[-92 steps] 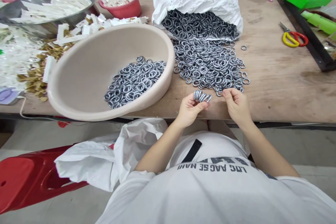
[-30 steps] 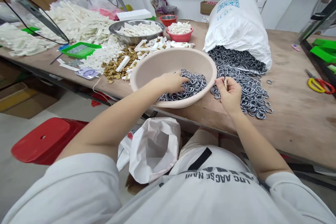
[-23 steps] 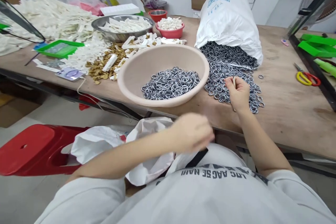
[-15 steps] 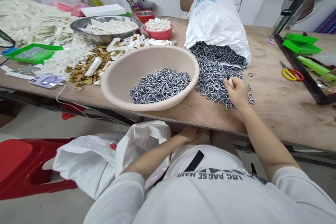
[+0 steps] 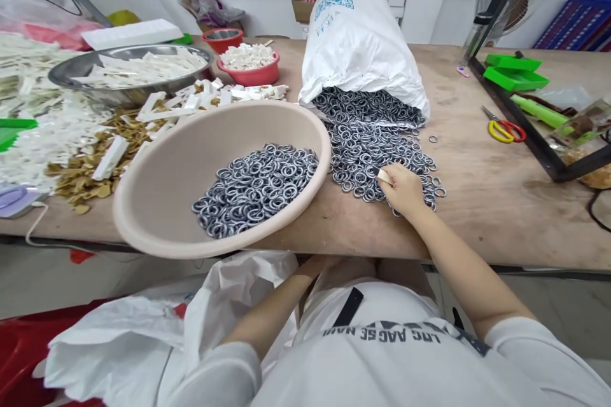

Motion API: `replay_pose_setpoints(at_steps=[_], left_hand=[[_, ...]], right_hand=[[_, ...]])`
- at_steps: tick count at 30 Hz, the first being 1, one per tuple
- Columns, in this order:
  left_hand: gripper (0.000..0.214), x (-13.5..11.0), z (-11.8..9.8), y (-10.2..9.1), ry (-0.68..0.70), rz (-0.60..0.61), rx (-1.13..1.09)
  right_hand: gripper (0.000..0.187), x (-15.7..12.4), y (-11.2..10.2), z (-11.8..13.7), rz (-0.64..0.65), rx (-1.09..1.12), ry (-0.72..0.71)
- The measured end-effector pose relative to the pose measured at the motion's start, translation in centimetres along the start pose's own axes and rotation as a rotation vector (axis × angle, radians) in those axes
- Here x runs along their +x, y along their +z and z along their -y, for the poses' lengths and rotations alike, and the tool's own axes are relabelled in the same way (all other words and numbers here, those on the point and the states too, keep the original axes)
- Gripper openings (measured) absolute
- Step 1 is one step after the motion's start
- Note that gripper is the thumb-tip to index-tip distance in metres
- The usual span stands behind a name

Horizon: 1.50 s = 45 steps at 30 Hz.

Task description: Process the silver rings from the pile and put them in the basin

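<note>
My right hand (image 5: 398, 187) rests on the near edge of a heap of grey metal rings (image 5: 377, 152), pinching a small white piece (image 5: 384, 176) between its fingers. The heap spills from the mouth of a white woven sack (image 5: 358, 44). To the left, a beige plastic basin (image 5: 143, 216) holds a smaller mound of the same rings (image 5: 255, 191). My left hand (image 5: 319, 264) sits low at the table's near edge, above my lap, with its fingers mostly hidden.
Behind the basin stand a steel bowl (image 5: 128, 70) and a red bowl (image 5: 248, 70) of white plastic pieces, with brown flakes beside them. Yellow-and-red scissors (image 5: 506, 131) lie to the right. A white bag (image 5: 224, 311) hangs below the table's near edge.
My left hand has left the basin and dropped back to the table's near edge. My right hand has moved down to the near edge of the ring heap. The view has turned right and down.
</note>
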<state>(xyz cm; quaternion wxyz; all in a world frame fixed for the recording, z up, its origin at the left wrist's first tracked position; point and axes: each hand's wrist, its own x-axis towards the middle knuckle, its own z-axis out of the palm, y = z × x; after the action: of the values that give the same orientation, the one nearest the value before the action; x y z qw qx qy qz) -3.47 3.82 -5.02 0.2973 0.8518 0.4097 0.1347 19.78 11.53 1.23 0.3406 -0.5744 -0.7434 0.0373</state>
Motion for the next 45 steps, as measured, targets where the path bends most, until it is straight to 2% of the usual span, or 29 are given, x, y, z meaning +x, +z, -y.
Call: replay_pose_setpoints(at_steps=[2, 4, 6, 8, 9, 10, 12, 13, 15, 17, 18, 21, 23, 26, 29, 33, 36, 39, 43, 44, 45], left_hand=[[0.026, -1.5, 0.9, 1.4, -0.056, 0.091, 0.018], [0.017, -3.5, 0.6, 1.6, -0.094, 0.178, 0.005], [0.021, -5.3, -1.2, 0.1, -0.076, 0.284, -0.136], [0.025, -6.0, -3.8, -2.6, 0.073, 0.408, -0.375], [0.025, -5.8, -5.1, -4.2, 0.151, 0.406, -0.431], [0.024, -5.1, -6.3, -5.7, 0.195, 0.338, -0.42], [0.027, -2.3, -8.0, -8.1, 0.217, 0.084, -0.239], [0.031, -0.5, -8.4, -8.8, 0.215, -0.043, -0.121], [0.043, 3.9, -8.5, -9.3, 0.161, -0.195, 0.085], [0.061, 8.3, -7.8, -9.1, 0.087, -0.223, 0.23], [0.067, 10.3, -7.3, -8.9, 0.03, -0.218, 0.272], [0.076, 14.8, -5.7, -8.4, -0.206, -0.224, 0.324], [0.08, 16.4, -4.8, -8.2, -0.33, -0.226, 0.328], [0.082, 16.9, -3.8, -7.9, -0.381, -0.277, 0.338], [0.078, 16.4, -3.0, -7.4, -0.317, -0.321, 0.379], [0.069, 15.8, -2.7, -7.0, -0.224, -0.331, 0.401], [0.064, 15.9, -2.8, -7.0, -0.213, -0.347, 0.399], [0.064, 16.0, -3.0, -7.1, -0.207, -0.362, 0.432], [0.065, 15.8, -3.1, -7.2, -0.211, -0.342, 0.463], [0.066, 15.7, -3.0, -7.3, -0.222, -0.338, 0.465], [0.067, 15.7, -2.9, -7.3, -0.241, -0.334, 0.465]], right_hand=[[0.018, -0.1, 0.0, 0.4, 0.035, -0.001, -0.005], [0.018, -0.2, -0.1, 0.6, 0.036, 0.022, 0.002], [0.017, -0.3, -0.3, 0.7, 0.013, 0.06, 0.021], [0.017, -0.2, -0.5, 0.8, -0.029, 0.098, 0.03], [0.017, 0.0, -0.6, 0.7, -0.062, 0.117, 0.033], [0.018, 0.2, -0.7, 0.6, -0.106, 0.138, 0.04], [0.026, 0.8, -1.0, -0.1, -0.207, 0.214, 0.083], [0.031, 1.2, -1.3, -0.7, -0.251, 0.273, 0.124], [0.041, 2.1, -2.0, -2.4, -0.28, 0.436, 0.232], [0.044, 2.9, -2.9, -4.6, -0.208, 0.49, 0.305], [0.043, 3.4, -3.4, -5.8, -0.183, 0.422, 0.307], [0.04, 4.6, -4.5, -9.5, -0.133, 0.068, 0.292], [0.039, 5.5, -4.7, -11.7, -0.025, -0.105, 0.278], [0.035, 7.0, -4.1, -14.1, 0.027, -0.167, 0.279], [0.035, 8.0, -2.9, -15.2, 0.094, -0.184, 0.268], [0.034, 8.7, -1.7, -14.5, 0.19, -0.184, 0.173], [0.042, 10.2, -1.1, -13.2, 0.18, -0.217, 0.115], [0.045, 13.0, 0.2, -11.9, 0.199, -0.234, 0.03], [0.051, 18.3, 2.4, -10.9, 0.272, -0.326, -0.128], [0.053, 19.7, 2.7, -10.9, 0.285, -0.357, -0.118], [0.054, 21.2, 3.1, -11.0, 0.282, -0.374, -0.047]])
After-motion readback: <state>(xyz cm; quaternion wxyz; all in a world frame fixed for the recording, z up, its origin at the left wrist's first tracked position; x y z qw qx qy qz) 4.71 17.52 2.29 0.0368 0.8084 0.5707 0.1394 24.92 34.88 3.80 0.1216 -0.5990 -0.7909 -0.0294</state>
